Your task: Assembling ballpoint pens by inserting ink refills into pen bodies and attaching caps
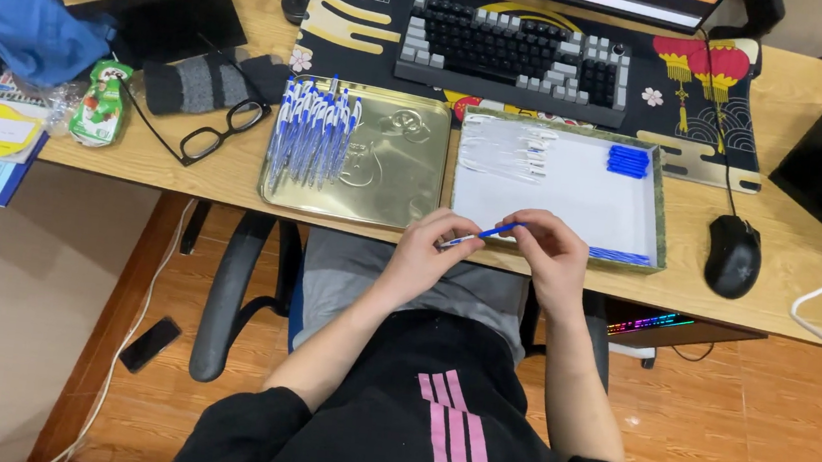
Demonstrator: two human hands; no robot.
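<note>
Wooden desk (236,169), left hand (426,253) and right hand (552,250) both pinching one blue pen (483,234) — above white tray (575,192)

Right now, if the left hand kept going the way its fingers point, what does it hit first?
Probably the right hand: the left hand points right along the blue pen that both grip. The white tray lies just behind; depth is hard to judge.

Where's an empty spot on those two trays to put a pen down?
The white tray is bare in its middle, between the clear pen barrels and the blue caps. The gold tray is free on its right half; its left half is crowded with assembled pens. Both hands, left and right, hold a blue pen at the white tray's front edge.
</note>
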